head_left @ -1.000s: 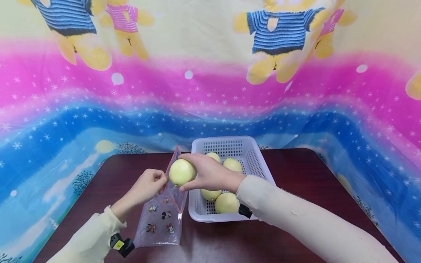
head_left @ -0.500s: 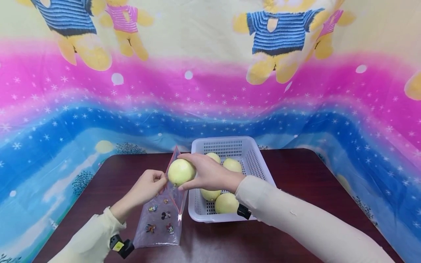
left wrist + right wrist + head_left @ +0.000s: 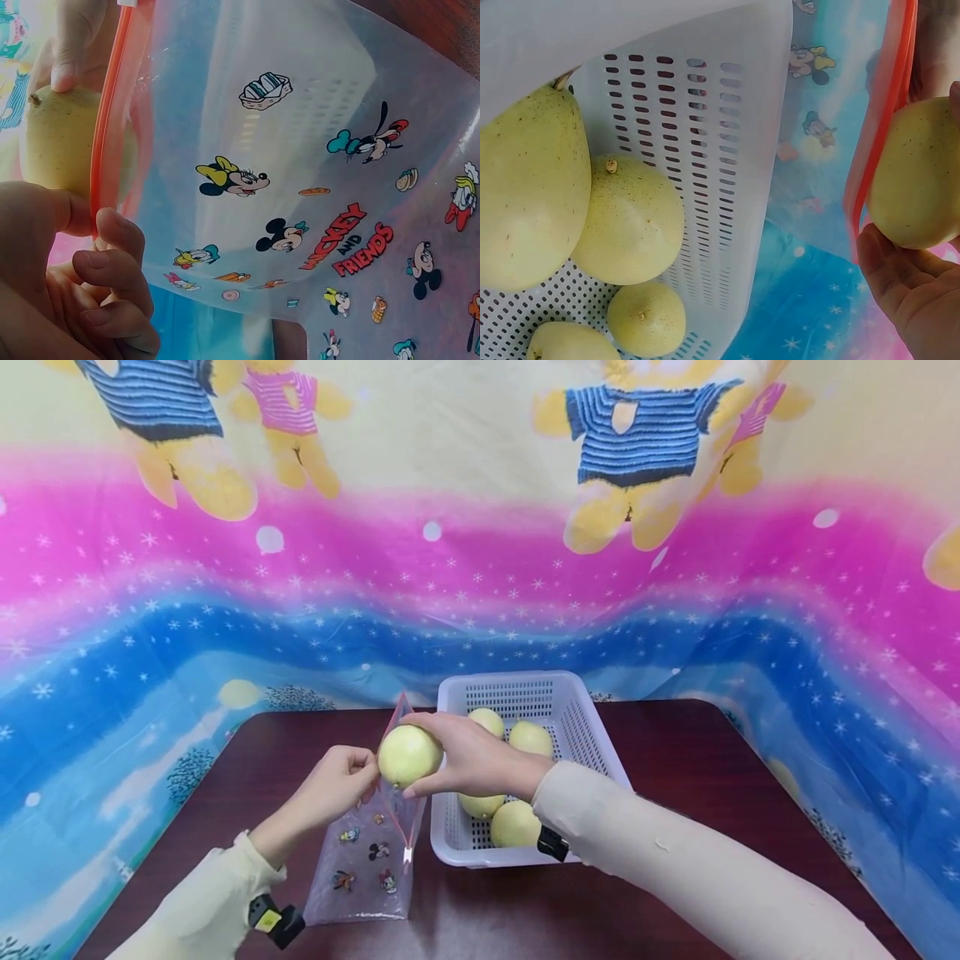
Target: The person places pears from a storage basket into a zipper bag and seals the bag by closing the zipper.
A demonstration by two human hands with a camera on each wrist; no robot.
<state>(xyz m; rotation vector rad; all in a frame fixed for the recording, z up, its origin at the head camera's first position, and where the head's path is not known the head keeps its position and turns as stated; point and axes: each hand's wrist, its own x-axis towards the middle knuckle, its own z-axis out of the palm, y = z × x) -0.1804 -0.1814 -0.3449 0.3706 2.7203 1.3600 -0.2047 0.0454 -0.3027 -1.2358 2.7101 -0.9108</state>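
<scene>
My left hand (image 3: 335, 783) pinches the red-edged mouth of a clear plastic zip bag (image 3: 363, 889) printed with cartoon figures. In the left wrist view, the thumb and a finger of that hand (image 3: 45, 262) meet on the bag's rim. My right hand (image 3: 480, 758) grips a pale yellow-green pear (image 3: 408, 757) between thumb and fingers, right at the bag's opening. Seen from the right wrist, the pear (image 3: 919, 176) lies against the red edge. Part of the pear (image 3: 64, 142) shows through the film in the left wrist view.
A white perforated plastic basket (image 3: 510, 862) stands just right of the bag. Several more pears (image 3: 517, 824) lie in it, beneath my right forearm. Both stand on a dark reddish-brown table (image 3: 675, 877), with a patterned cloth (image 3: 480, 560) hanging behind.
My right hand has shifted slightly left with the pear, closer to my left hand at the bag's mouth. The left hand has stayed nearly still.
</scene>
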